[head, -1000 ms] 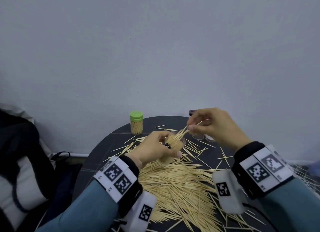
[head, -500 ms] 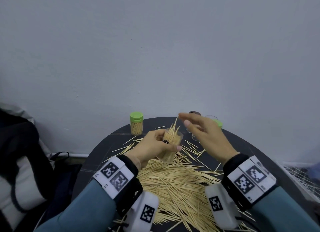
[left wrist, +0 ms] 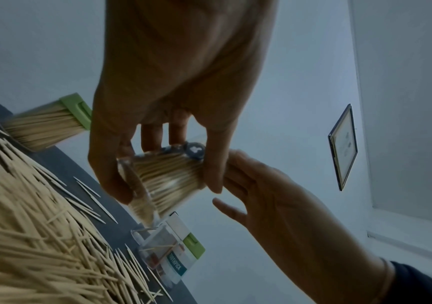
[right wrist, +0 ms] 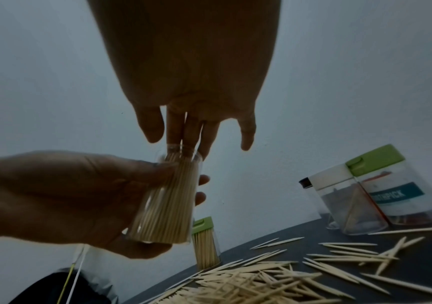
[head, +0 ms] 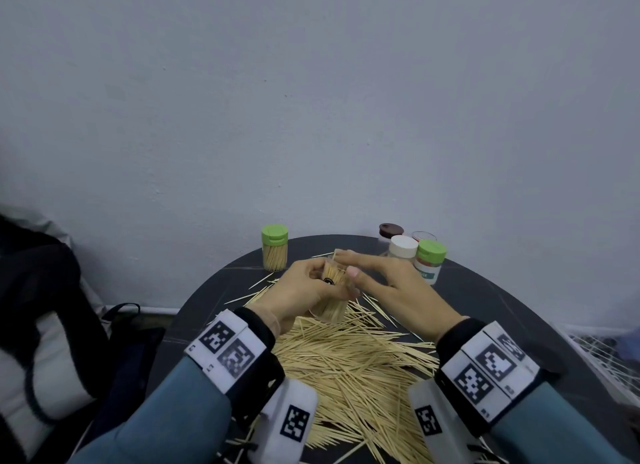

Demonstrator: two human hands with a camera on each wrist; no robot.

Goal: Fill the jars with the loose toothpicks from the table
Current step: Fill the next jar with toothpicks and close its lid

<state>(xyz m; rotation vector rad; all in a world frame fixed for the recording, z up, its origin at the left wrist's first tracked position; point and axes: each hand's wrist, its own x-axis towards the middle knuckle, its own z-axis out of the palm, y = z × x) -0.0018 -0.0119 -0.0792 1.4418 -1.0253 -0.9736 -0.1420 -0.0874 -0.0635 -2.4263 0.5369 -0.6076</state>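
Note:
My left hand (head: 304, 290) grips a clear lidless jar (head: 334, 302) packed with toothpicks, held above the round dark table (head: 519, 311). The same jar (left wrist: 168, 183) shows in the left wrist view, and as the jar (right wrist: 167, 203) in the right wrist view. My right hand (head: 391, 283) is flat, its straight fingertips (right wrist: 183, 142) pressing on the toothpick tips at the jar's mouth. A big pile of loose toothpicks (head: 349, 363) lies below both hands.
A full jar with a green lid (head: 274, 247) stands at the back left. At the back right stand a white-lidded jar (head: 401, 248), a green-lidded labelled jar (head: 428, 261) and a brown lid (head: 390, 229). A dark bag (head: 41, 308) sits left of the table.
My right hand let go of the pinch of toothpicks, opened flat and came down onto the jar's mouth. The sticks that stuck out are now pushed level. The left hand kept its hold.

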